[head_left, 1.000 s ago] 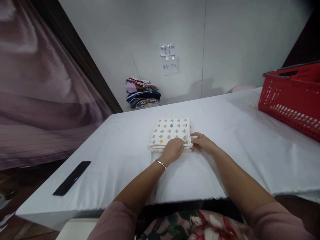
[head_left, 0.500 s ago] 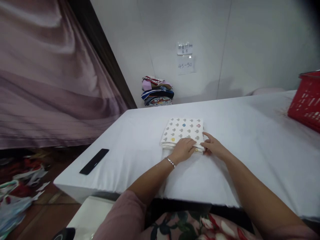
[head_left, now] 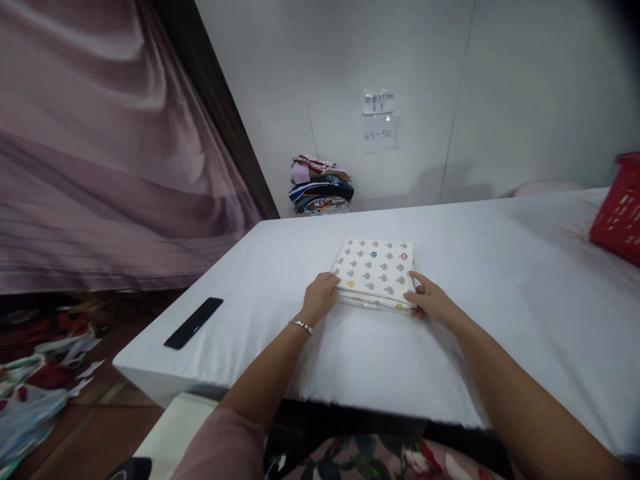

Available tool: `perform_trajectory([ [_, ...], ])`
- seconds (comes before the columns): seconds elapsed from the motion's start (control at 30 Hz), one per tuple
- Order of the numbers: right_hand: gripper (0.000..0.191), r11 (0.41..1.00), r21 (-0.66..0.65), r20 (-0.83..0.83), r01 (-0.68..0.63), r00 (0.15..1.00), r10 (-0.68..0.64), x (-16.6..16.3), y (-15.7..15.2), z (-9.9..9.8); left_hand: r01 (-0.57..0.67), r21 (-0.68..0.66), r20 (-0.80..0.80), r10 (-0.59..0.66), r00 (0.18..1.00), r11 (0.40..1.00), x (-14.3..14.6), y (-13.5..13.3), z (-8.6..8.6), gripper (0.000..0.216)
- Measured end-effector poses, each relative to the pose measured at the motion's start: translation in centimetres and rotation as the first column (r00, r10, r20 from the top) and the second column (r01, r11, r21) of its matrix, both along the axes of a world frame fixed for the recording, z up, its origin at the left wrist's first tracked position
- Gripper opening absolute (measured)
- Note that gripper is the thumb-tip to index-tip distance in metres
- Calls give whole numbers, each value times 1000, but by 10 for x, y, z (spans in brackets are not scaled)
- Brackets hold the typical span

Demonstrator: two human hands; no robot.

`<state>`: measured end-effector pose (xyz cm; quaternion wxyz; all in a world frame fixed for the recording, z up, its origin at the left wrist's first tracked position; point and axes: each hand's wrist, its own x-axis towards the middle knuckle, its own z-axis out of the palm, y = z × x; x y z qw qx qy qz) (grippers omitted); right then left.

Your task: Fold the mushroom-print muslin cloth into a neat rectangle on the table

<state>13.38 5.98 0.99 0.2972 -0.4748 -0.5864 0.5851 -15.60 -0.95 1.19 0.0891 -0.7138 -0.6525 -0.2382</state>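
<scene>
A folded white cloth with a grey dotted print lies on the white table. My left hand, with a bracelet at the wrist, grips the cloth's near left corner with curled fingers. My right hand holds the near right corner, thumb on top and fingers tucked under the edge. Both hands sit at the near edge of the cloth.
A stack of folded coloured clothes stands by the wall beyond the table's far left corner. A black flat object lies near the table's left edge. A red basket stands at the right. A purple curtain hangs on the left, with bags on the floor.
My left hand has slid from the middle of the cloth's near edge to its left corner. The right hand stays at the right corner. The view has turned left.
</scene>
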Motion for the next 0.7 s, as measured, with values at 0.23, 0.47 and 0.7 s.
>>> perform_trajectory([
  [0.23,72,1000,-17,-34,-16,999,16,-2,2,-6,-4,-35,3,4,1000,999,3,-1,0,29],
  [0.47,79,1000,22,-34,-12,999,13,-6,7,-14,85,-58,74,-81,994,995,26,6,21,33],
  [0.7,76,989,107,-198,98,977,-76,-16,1,-7,360,-85,11,-360,933,929,106,22,10,56],
])
